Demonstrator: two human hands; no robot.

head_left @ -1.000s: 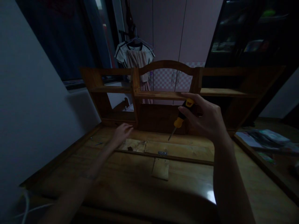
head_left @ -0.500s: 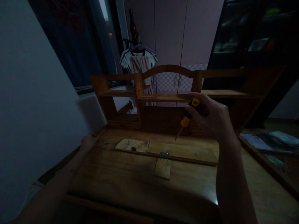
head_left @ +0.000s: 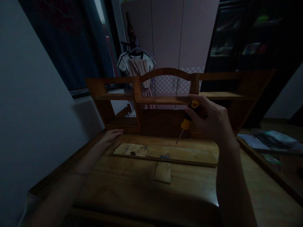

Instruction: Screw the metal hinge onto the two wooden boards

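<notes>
My right hand is closed round a screwdriver with a yellow and black handle, its tip pointing down and left above the wooden desk top. My left hand lies flat on the desk at the far left, fingers stretched out, just beyond the left end of a recessed pale wood strip. A small metal hinge sits on that strip, and a pale rectangular patch lies just in front of it. The room is dim.
A wooden shelf unit with an arched top stands at the back of the desk. A white panel leans at the left. Clothes hang on a rack behind. Papers lie on the floor at right.
My left hand has moved from the desk's left edge back in towards the strip's left end. My right hand with the screwdriver has hardly shifted. The view has swung slightly.
</notes>
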